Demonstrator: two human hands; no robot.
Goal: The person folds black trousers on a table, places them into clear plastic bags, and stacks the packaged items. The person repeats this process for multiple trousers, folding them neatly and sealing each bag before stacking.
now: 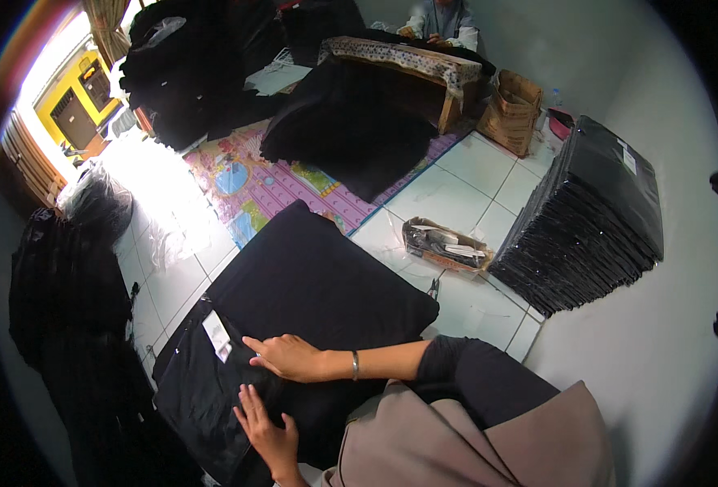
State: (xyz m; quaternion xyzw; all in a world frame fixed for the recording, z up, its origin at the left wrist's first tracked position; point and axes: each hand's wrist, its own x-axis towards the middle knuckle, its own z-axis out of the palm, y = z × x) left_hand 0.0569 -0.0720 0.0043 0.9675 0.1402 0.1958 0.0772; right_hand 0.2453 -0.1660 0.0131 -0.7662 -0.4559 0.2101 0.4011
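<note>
A folded black cloth item (326,284), perhaps a garment, lies spread in front of me. A white tag (216,334) with print on it rests near its left side. My left hand (268,432) lies open on the smooth dark surface at the near end, fingers spread. Just above it, my right hand (292,358) reaches in from the right, its forefinger stretched toward the tag but apart from it. Nothing shows in either hand. A bracelet (355,364) circles my right wrist.
A tall stack of black packed items (574,219) stands by the right wall. Beside it are an open box (446,247) and small pliers-like cutters (433,289). Black cloth piles (66,284) lie at left. Behind, a person (444,28) sits at a low table (407,55).
</note>
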